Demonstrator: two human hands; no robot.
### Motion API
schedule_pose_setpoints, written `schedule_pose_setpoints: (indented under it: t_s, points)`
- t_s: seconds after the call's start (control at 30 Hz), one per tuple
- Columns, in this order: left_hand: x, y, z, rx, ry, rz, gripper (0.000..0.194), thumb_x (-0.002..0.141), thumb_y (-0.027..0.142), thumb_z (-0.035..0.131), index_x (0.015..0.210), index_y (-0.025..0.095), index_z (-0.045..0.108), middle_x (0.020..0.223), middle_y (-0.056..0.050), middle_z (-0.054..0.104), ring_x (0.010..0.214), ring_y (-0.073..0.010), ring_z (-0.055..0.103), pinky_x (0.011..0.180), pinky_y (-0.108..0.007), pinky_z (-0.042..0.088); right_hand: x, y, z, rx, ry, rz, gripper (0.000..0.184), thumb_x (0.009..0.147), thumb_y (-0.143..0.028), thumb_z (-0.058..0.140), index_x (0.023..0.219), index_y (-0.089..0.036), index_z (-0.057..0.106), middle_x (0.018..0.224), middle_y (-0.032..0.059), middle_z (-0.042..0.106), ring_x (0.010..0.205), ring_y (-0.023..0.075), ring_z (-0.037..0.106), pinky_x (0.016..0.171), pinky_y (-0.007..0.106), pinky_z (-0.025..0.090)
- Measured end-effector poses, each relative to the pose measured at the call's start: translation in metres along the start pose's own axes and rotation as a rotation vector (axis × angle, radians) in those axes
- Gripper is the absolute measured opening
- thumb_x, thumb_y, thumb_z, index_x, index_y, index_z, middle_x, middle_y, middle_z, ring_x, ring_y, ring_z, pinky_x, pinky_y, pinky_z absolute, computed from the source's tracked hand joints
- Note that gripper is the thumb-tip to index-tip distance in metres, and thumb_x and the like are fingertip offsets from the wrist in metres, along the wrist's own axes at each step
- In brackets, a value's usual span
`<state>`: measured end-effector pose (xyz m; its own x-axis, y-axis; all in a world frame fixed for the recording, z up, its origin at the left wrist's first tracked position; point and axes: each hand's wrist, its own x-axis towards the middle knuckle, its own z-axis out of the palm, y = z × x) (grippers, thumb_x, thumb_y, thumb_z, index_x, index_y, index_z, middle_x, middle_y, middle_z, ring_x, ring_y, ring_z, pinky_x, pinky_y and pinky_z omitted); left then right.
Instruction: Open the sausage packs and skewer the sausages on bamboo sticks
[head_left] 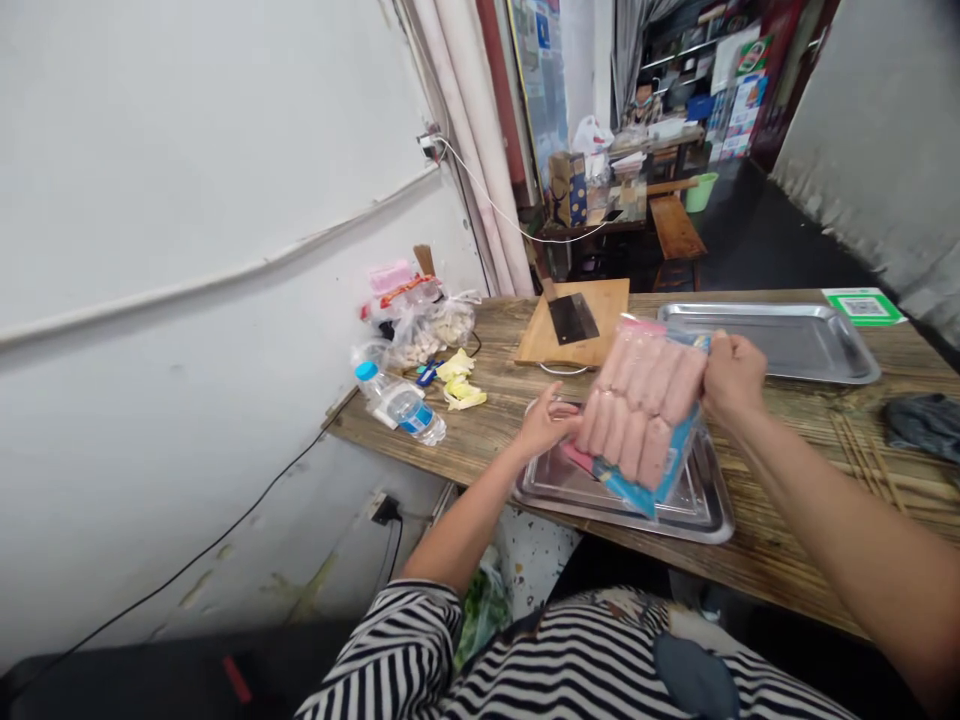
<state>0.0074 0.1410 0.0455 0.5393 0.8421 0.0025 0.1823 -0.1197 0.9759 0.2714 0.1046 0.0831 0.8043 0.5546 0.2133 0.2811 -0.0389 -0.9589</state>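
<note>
A clear plastic pack of pink sausages [639,408], with blue and pink printed edges, is held tilted above a metal tray [716,515]. My right hand [735,378] is closed on the pack's upper right edge. At its lower left edge, my left hand [549,424] pinches the plastic, with one finger lifted away. Part of the tray is hidden under the pack. Just behind, a cleaver [574,318] lies on a wooden cutting board [615,300].
A second metal tray [780,340] lies at the back right, near a QR code card [862,307]. Thin skewers [862,455] and a dark cloth [926,422] are on the right. Leftward are a water bottle [411,412], yellow leaves [460,380] and plastic bags [427,330].
</note>
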Motion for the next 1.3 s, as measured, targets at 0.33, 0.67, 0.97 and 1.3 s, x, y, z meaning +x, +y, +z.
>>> schedule_pose_setpoints:
  t_s: [0.33, 0.67, 0.97, 1.3]
  points:
    - [-0.060, 0.005, 0.051, 0.848, 0.092, 0.266, 0.067, 0.055, 0.047, 0.078, 0.111, 0.020, 0.054, 0.127, -0.012, 0.043, 0.117, -0.0305, 0.041, 0.100, -0.045, 0.035, 0.012, 0.075, -0.013, -0.209, 0.066, 0.397, 0.024, 0.092, -0.035, 0.051, 0.087, -0.012, 0.057, 0.074, -0.0017, 0.055, 0.058, 0.0076, 0.050, 0.053, 0.022, 0.044]
    - [-0.052, -0.006, 0.032, 0.771, 0.079, 0.182, 0.032, 0.058, 0.016, 0.064, 0.090, 0.020, 0.058, 0.099, -0.005, 0.052, 0.095, -0.0213, 0.048, 0.088, -0.035, 0.041, -0.036, 0.021, -0.050, -0.785, -0.225, -0.332, 0.040, 0.084, -0.035, 0.054, 0.115, -0.010, 0.058, 0.119, 0.0196, 0.051, 0.109, 0.0291, 0.039, 0.083, 0.039, 0.028]
    - [-0.055, -0.008, 0.029, 0.641, 0.103, 0.185, 0.032, 0.058, 0.011, 0.060, 0.088, 0.020, 0.057, 0.101, -0.004, 0.054, 0.100, -0.0205, 0.048, 0.091, -0.033, 0.040, -0.145, 0.008, -0.015, -1.053, -0.632, -0.924, 0.017, 0.076, -0.031, 0.061, 0.082, -0.014, 0.061, 0.088, 0.0096, 0.055, 0.090, 0.0267, 0.044, 0.080, 0.037, 0.028]
    - [-0.056, -0.013, 0.028, 0.632, 0.100, 0.188, 0.034, 0.060, 0.014, 0.060, 0.094, 0.021, 0.059, 0.110, -0.005, 0.052, 0.106, -0.0217, 0.047, 0.097, -0.035, 0.039, -0.139, -0.003, -0.022, -1.149, -0.721, -0.949, 0.020, 0.069, -0.021, 0.059, 0.088, -0.015, 0.058, 0.090, 0.0108, 0.055, 0.088, 0.0283, 0.045, 0.074, 0.036, 0.029]
